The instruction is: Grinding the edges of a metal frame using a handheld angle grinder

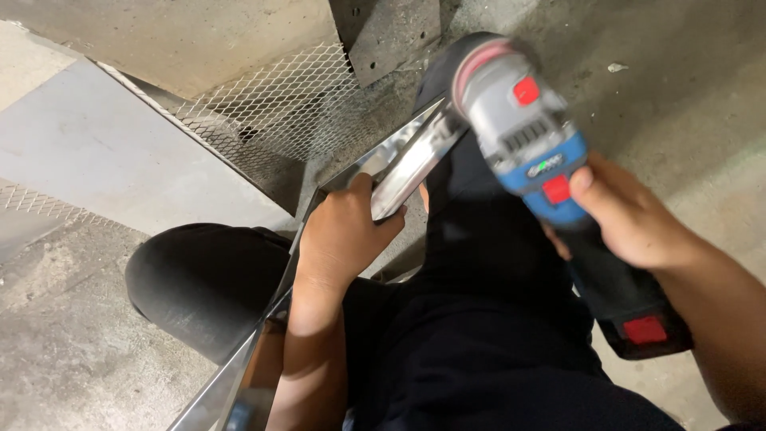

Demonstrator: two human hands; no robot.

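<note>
a shiny metal strip (pixel 411 156) ran on a slant through the middle of the view, from about 7 o'clock at the bottom edge up toward 1 o'clock, lying across the person's dark-trousered legs (pixel 479 319). the left hand (pixel 339 235) gripped it near its upper end, fingers curled shut over the edge and thumb on the bright face. at the strip's top end sat the grey head of a cordless angle grinder (pixel 527 132), blurred, so whether it touched the metal could not be told. the right hand (pixel 630 215), at 3 o'clock, was wrapped tight around the grinder's blue and black body, thumb beside a red switch. expanded metal mesh (pixel 279 112) lay at 11 o'clock, with grey sheets (pixel 104 148) at 9 o'clock on the concrete floor (pixel 686 96).
</note>
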